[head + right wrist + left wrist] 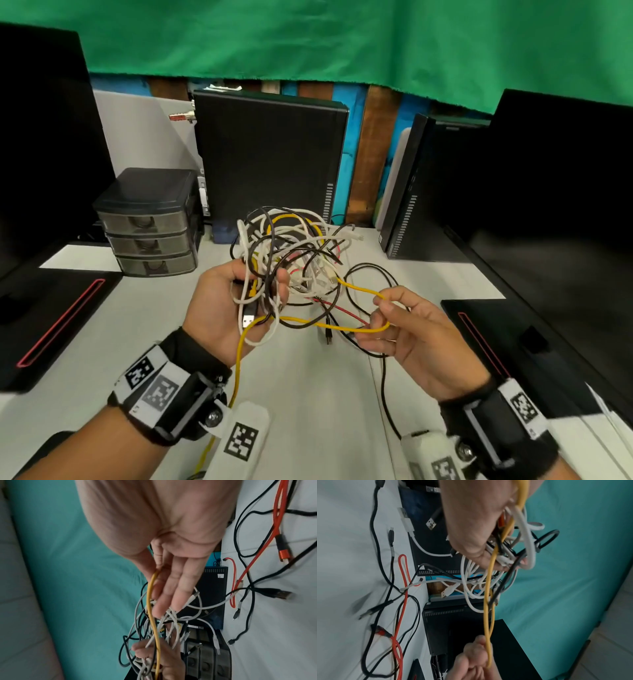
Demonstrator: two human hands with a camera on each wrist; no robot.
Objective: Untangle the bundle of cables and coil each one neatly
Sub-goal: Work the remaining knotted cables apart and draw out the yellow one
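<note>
A person's two hands work above a pale grey bench (308, 377). The left hand (222, 305), palm up, has its fingers curled round a bundle of cables (291, 250), a loose knot of white, black, yellow and red strands held up off the bench. A white plug and a black plug hang from the bundle against the left palm.

The right hand (411, 329) is just to the right of the bundle. Its thumb and forefinger pinch a loop of yellow cable (359, 291) that runs out of the knot; the other fingers are only loosely bent. The far end of the yellow cable drops from the left hand past the left wrist and off the near edge of the view.

Below the hands, a black cable (373, 270) and a red cable (342, 310) trail down from the bundle and lie on the bench. In the wrist views, several plugs at their ends rest on the bench surface.

Behind the bundle stands a black computer case (270, 161). To its left sits a small grey drawer unit (150, 222) with three drawers. A second computer case (411, 192) stands at the right, and a green cloth (308, 37) hangs across the back.
</note>
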